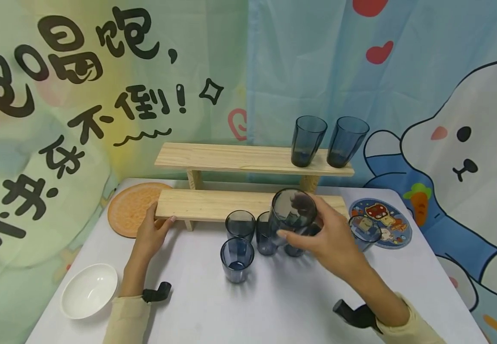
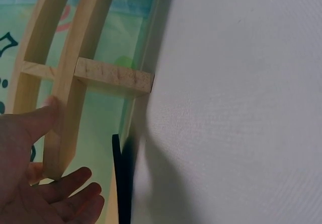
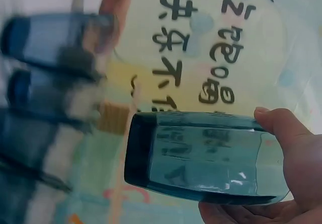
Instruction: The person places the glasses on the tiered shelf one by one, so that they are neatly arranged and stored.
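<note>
Standing glasses (image 3: 37, 38) blurred in right wrist view — one partly hidden behind held glass (image 1: 292, 212).

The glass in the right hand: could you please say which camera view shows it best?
The right wrist view, because the held glass is large and mostly uncovered there, side-on, with the right hand at one end. The head view shows it smaller, partly covered; the left wrist view shows none of it.
</note>
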Tool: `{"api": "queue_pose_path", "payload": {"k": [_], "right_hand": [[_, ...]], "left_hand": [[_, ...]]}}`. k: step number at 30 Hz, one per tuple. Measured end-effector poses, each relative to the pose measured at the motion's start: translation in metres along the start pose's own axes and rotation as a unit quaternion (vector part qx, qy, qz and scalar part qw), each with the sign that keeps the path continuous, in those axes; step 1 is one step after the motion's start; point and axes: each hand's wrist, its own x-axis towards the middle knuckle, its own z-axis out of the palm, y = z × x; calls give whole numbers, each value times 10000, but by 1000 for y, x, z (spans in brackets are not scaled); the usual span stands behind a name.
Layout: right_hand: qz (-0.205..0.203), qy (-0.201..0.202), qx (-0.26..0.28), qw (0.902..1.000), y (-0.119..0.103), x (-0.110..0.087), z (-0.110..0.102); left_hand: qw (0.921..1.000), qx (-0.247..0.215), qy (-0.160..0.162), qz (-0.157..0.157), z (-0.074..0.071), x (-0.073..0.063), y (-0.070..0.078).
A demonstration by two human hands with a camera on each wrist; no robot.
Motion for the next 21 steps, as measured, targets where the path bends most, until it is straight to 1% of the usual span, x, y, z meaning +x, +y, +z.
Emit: {"api": "queue_pose_path", "payload": {"k": [4, 9, 12, 15, 21], "right_hand": [[-49, 77, -34, 10000, -7, 35, -13], [-2, 194, -222, 9996, -10, 78, -18], [-8, 281, -334, 9990, -8, 102, -16], [-9, 413, -320, 9986, -6, 123, -10], [110, 730, -150, 9972, -4, 156, 3]], "left_hand": [[10000, -41, 45, 54, 1, 1, 0], [9999, -24, 87, 88, 1, 1, 1], [10000, -19, 67, 56, -1, 0, 2], [10000, 7, 54, 22, -1, 1, 3], [9999, 63, 79, -9, -1, 1, 2]]}}
